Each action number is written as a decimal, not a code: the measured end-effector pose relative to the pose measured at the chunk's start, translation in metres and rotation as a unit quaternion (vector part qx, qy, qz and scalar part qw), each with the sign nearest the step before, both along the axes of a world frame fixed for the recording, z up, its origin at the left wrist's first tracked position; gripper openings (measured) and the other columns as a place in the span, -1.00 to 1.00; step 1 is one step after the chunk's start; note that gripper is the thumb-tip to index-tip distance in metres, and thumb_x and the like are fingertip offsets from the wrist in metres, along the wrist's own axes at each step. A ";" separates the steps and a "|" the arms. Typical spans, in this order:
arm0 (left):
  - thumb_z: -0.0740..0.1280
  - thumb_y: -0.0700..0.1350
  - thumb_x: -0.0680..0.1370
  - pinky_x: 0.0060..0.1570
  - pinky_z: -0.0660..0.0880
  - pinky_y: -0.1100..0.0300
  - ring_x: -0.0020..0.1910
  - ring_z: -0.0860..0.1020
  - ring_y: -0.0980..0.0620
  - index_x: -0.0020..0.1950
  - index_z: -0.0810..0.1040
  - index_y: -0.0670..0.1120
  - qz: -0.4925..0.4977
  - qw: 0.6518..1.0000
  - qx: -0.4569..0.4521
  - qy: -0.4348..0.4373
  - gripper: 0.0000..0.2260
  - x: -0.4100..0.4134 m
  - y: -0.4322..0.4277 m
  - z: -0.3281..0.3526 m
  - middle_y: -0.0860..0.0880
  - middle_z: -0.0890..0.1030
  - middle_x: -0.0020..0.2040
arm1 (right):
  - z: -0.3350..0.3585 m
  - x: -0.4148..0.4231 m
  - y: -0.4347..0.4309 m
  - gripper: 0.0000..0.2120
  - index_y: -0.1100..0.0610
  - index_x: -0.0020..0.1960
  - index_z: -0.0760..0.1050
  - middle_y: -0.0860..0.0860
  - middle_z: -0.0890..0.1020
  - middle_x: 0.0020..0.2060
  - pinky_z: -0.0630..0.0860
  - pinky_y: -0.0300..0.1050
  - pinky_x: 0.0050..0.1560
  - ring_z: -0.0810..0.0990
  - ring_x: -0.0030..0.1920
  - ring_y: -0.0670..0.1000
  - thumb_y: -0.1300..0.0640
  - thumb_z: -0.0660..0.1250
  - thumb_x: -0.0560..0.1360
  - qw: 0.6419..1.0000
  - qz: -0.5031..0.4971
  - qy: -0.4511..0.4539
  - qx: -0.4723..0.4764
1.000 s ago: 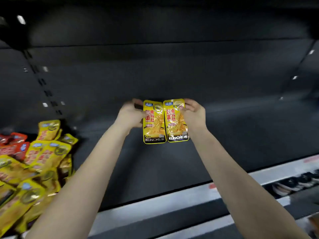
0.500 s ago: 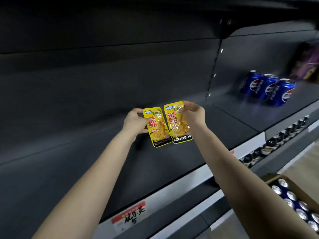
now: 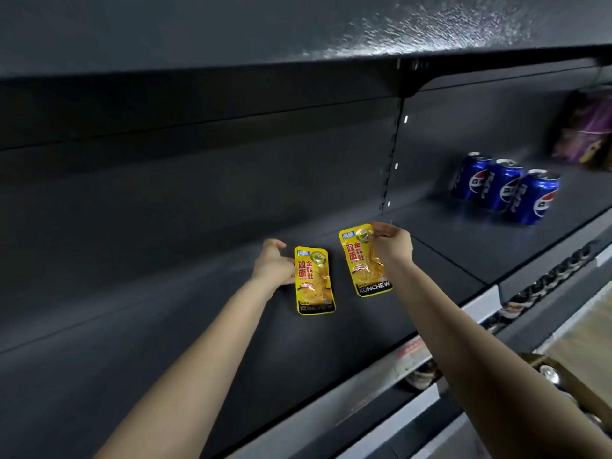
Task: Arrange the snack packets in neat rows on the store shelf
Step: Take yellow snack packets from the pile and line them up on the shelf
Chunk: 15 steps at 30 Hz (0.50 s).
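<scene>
Left packet (image 3: 313,279), right packet (image 3: 359,260) apart; blue cans (image 3: 503,188) stand further right.

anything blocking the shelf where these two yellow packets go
Nothing visible does. The left hand holds the left packet, the right hand the right packet; the shelf around them is bare. The blue cans stand in the next bay.

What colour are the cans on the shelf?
The cans are blue with a round red-white-blue logo, shown in the head view.

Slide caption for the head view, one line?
Left hand holds left packet, right hand right packet, apart, at a dark shelf; three blue cans farther right.
</scene>
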State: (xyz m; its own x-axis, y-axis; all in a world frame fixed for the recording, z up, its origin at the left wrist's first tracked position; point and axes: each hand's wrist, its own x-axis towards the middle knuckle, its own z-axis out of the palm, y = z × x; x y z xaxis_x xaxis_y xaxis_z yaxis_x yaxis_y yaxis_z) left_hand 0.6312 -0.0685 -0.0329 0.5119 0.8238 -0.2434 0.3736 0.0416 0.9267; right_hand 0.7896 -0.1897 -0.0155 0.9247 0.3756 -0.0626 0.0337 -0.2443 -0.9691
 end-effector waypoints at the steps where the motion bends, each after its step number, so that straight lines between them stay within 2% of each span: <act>1: 0.27 -0.46 0.43 -0.05 0.60 0.05 -0.02 0.59 -0.07 0.25 0.27 -0.10 0.004 1.000 -0.004 0.000 -0.52 0.003 -0.002 0.000 -0.13 0.56 -0.02 | -0.002 0.008 0.001 -0.66 0.07 0.14 0.60 0.01 0.65 0.03 0.44 -0.22 -0.06 0.59 0.05 0.02 0.31 0.21 0.46 1.000 0.011 -0.005 -0.008; 4: 0.26 -0.46 0.43 -0.03 0.58 0.05 -0.08 0.57 -0.06 0.31 0.27 -0.08 0.031 0.999 -0.013 -0.013 -0.47 0.019 -0.011 0.002 -0.12 0.54 -0.07 | -0.006 0.034 0.004 -0.69 0.06 0.10 0.61 -0.01 0.66 0.02 0.40 -0.23 -0.14 0.60 0.02 0.01 0.30 0.22 0.47 0.998 0.039 -0.031 -0.040; 6: 0.29 -0.44 0.42 -0.04 0.58 0.07 -0.08 0.57 -0.06 0.32 0.28 -0.08 0.063 0.998 -0.009 -0.029 -0.46 0.037 -0.014 0.004 -0.16 0.53 0.03 | -0.008 0.055 0.005 -0.67 0.05 0.10 0.61 0.01 0.66 0.04 0.40 -0.23 -0.16 0.60 -0.01 0.02 0.30 0.19 0.47 0.996 0.053 -0.046 -0.055; 8: 0.32 -0.40 0.41 0.02 0.57 0.04 -0.03 0.58 -0.09 0.32 0.31 -0.10 0.104 0.994 0.016 -0.041 -0.48 0.058 -0.019 0.004 -0.12 0.56 -0.03 | -0.007 0.074 0.005 -0.65 0.05 0.16 0.57 0.02 0.64 0.08 0.40 -0.25 -0.09 0.58 0.08 0.05 0.29 0.17 0.49 0.992 0.082 -0.064 -0.067; 10: 0.34 -0.33 0.42 0.12 0.51 0.13 0.06 0.58 -0.08 0.32 0.33 -0.10 0.136 0.988 0.077 -0.016 -0.50 0.078 -0.027 0.002 -0.06 0.60 -0.10 | -0.007 0.091 0.005 -0.67 0.06 0.23 0.50 0.03 0.61 0.09 0.35 -0.27 -0.03 0.53 0.13 0.08 0.24 0.16 0.52 0.984 0.127 -0.097 -0.078; 12: 0.36 -0.27 0.45 0.05 0.39 0.26 0.14 0.53 -0.06 0.33 0.33 -0.09 0.139 0.978 0.148 0.039 -0.53 0.091 -0.041 -0.001 -0.08 0.59 0.06 | -0.008 0.100 0.001 -0.74 0.08 0.16 0.47 0.06 0.53 0.04 0.28 -0.31 -0.09 0.48 0.04 0.09 0.24 0.16 0.52 0.970 0.171 -0.150 -0.087; 13: 0.36 -0.24 0.46 0.03 0.35 0.26 0.17 0.50 -0.07 0.33 0.33 -0.09 0.131 0.972 0.183 0.065 -0.54 0.095 -0.048 -0.003 -0.11 0.54 0.14 | -0.012 0.104 -0.002 -0.76 0.09 0.12 0.46 0.07 0.49 0.05 0.28 -0.32 -0.08 0.46 0.03 0.12 0.27 0.18 0.50 0.958 0.191 -0.194 -0.089; 15: 0.35 -0.22 0.47 0.08 0.33 0.25 0.23 0.45 -0.08 0.30 0.40 -0.07 0.105 0.953 0.262 0.111 -0.59 0.097 -0.060 -0.006 -0.14 0.47 0.23 | -0.019 0.111 -0.012 -0.66 0.16 0.22 0.48 0.11 0.47 0.20 0.28 -0.33 0.15 0.48 0.19 0.13 0.32 0.21 0.47 0.924 0.243 -0.275 -0.111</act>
State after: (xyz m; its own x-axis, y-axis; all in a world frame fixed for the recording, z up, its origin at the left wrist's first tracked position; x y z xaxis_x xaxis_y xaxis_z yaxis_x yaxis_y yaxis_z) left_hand 0.7278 -0.1283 -0.0391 0.3066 0.9406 0.1457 0.5968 -0.3092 0.7404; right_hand 0.9002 -0.2018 -0.0341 0.5653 0.7885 0.2422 0.6642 -0.2610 -0.7005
